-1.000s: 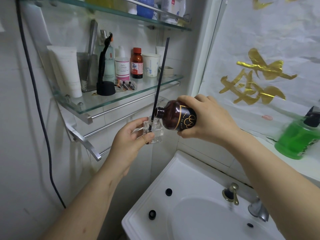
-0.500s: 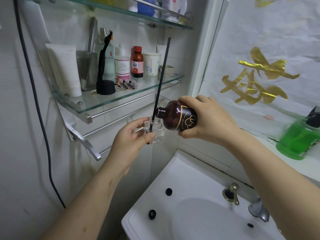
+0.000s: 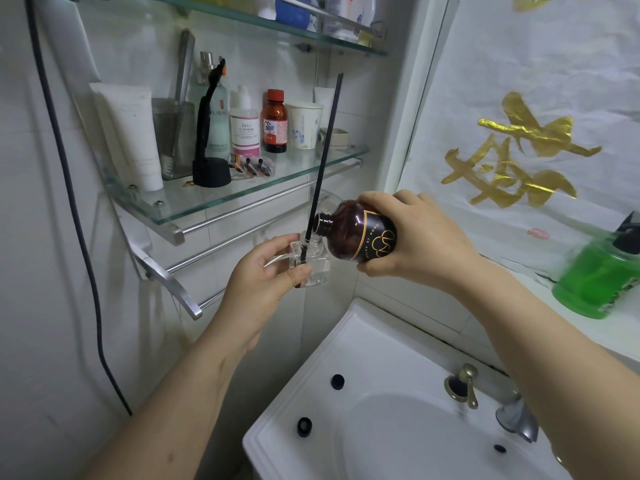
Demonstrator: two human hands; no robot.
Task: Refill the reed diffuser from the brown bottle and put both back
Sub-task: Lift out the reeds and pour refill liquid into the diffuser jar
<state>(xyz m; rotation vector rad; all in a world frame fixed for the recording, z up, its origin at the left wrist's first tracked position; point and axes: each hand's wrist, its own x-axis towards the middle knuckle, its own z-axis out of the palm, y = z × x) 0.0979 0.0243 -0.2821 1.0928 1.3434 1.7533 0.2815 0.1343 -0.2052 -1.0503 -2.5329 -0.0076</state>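
Little has changed over the last second: the right hand (image 3: 415, 237) still grips the brown bottle (image 3: 356, 230), tipped near level above the sink (image 3: 346, 341), its long axis and open mouth pointing left at the reed diffuser (image 3: 311, 261) clasped in the left hand (image 3: 263, 271). Pouring seems ongoing; no stream is discernible.

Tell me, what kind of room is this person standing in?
Most likely a small home bathroom. A white washbasin with a tap sits below the hands, and a glass wall shelf carries toiletries: a razor on its stand, a white tube and bottles.
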